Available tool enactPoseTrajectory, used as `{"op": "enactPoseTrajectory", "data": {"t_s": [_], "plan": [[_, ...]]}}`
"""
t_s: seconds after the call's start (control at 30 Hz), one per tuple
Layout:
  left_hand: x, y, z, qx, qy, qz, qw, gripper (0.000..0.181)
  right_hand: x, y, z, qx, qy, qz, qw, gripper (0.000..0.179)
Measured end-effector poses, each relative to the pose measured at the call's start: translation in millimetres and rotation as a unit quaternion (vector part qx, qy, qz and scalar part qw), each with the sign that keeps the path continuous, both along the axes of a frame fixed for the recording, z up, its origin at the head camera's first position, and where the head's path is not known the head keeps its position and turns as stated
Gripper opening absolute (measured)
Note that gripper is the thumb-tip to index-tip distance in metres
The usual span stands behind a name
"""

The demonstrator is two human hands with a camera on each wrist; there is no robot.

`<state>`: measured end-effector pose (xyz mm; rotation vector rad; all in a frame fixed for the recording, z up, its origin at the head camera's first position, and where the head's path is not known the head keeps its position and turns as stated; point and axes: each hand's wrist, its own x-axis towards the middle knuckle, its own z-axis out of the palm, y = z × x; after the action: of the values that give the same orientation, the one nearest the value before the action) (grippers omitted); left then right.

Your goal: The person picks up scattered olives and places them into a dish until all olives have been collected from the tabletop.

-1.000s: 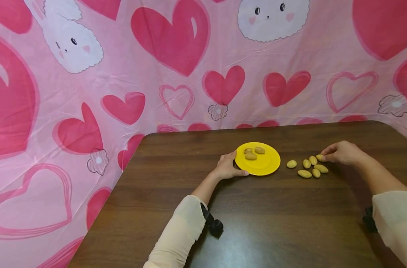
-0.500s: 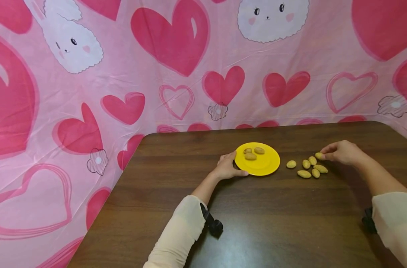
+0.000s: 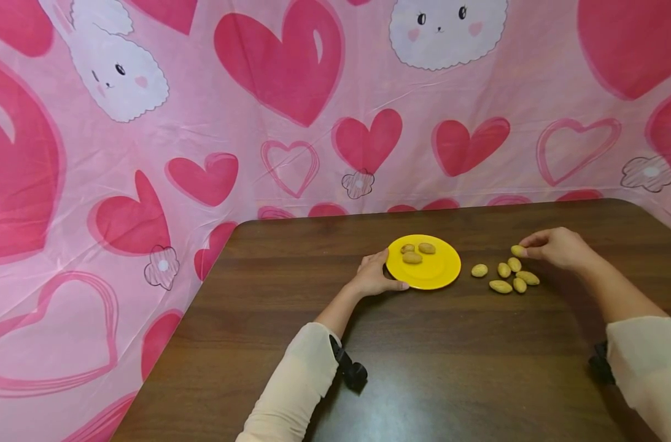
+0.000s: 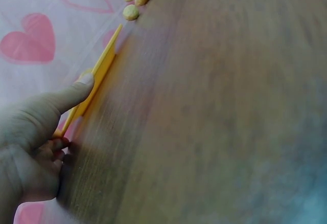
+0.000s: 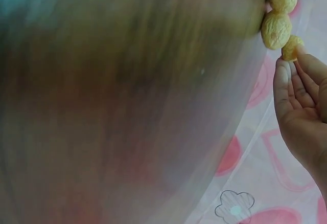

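Observation:
My left hand [image 3: 374,274] grips the left rim of a flat yellow plate [image 3: 442,270] on the table. In the left wrist view the thumb lies on the rim of the plate [image 4: 104,58] and the fingers sit behind and below it. On the plate lie 3 small brownish potatoes [image 3: 412,258]. My right hand [image 3: 562,247] pinches one small yellowish potato [image 3: 517,250] between thumb and fingertips, just behind the loose group. The right wrist view shows that held potato [image 5: 292,48] at the fingertips, with wrinkled potatoes [image 5: 276,30] beside it.
Several loose potatoes [image 3: 504,270] lie on the dark wooden table [image 3: 457,362] right of the plate; one potato [image 3: 479,271] is nearest its rim. Behind the table hangs a pink cloth [image 3: 313,141] with hearts. A black wrist camera [image 3: 353,371] is strapped to the left forearm.
My right hand has moved a little left and away from me, carrying the pinched potato from the group's right edge to behind it. The left hand and plate stay put.

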<state>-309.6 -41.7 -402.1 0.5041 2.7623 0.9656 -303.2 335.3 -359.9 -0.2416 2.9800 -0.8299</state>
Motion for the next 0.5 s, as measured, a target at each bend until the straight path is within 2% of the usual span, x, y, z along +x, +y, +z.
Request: {"op": "enactPoseTrajectory", "data": {"t_s": [0.2, 0.5], "plan": [[0.0, 0.0, -0.8, 0.0, -0.003, 0.002, 1.0, 0.095, -1.2, -9.5, 1.6, -0.013, -0.001, 0.001, 0.9999, 0.054], [-1.6, -0.2, -2.4, 0.0, 0.002, -0.002, 1.0, 0.094, -3.5, -24.6, 5.1, -0.017, -0.003, 0.013, 0.9998, 0.049]]}}
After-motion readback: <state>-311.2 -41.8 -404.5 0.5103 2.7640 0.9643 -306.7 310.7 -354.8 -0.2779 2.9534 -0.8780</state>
